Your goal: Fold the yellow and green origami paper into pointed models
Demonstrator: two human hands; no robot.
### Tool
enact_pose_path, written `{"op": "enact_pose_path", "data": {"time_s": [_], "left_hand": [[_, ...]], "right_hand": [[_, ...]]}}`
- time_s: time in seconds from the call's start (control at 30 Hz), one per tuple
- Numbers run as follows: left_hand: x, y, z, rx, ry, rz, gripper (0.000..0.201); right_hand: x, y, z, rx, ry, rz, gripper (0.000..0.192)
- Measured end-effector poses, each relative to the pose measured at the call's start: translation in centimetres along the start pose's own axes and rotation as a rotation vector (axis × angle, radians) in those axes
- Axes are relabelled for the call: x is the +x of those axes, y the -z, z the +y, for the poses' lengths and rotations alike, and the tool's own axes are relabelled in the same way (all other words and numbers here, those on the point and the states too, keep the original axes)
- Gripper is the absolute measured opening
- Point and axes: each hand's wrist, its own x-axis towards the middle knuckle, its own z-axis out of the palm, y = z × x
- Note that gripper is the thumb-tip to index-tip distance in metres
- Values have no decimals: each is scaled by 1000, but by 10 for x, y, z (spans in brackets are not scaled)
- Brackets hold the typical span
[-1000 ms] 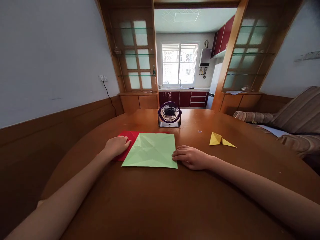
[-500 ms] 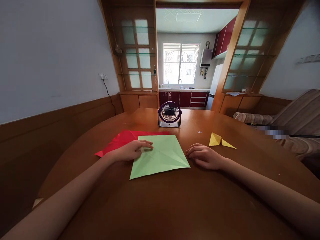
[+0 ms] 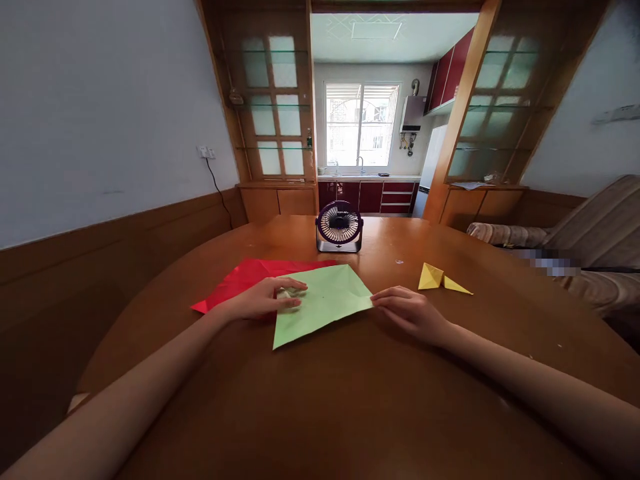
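Single head-worn camera, looking forward and slightly down across round wooden table point(image 3: 350, 400). Forearms enter from bottom corners, close to lens. Small fan point(image 3: 339, 227) sits mid-distance, straight ahead. Kitchen window point(image 3: 361, 125) far behind, centred. Wide-angle view; no second view.

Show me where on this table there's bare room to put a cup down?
The widest bare stretch of table lies between the two forearms, nearer than the green paper. Another is right of the yellow folded paper. It is crowded mid-table: left hand and right hand on the green sheet, red paper under it, fan behind.
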Motion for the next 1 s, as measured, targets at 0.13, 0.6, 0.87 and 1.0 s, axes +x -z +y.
{"op": "enact_pose_path", "data": {"time_s": [0.13, 0.6, 0.87, 1.0], "left_hand": [[-3, 8, 9, -123, -56, 15, 49], [4, -23, 22, -24, -175, -1, 32], [4, -32, 21, 117, -267, 100, 31], [0, -39, 34, 166, -237, 137, 30]], "right_hand": [[-1, 15, 6, 96, -178, 139, 21], [-35, 53, 41, 387, -412, -125, 26], [-29, 47, 31, -2, -85, -237, 29], [-29, 42, 27, 2, -36, -288, 29]]}}
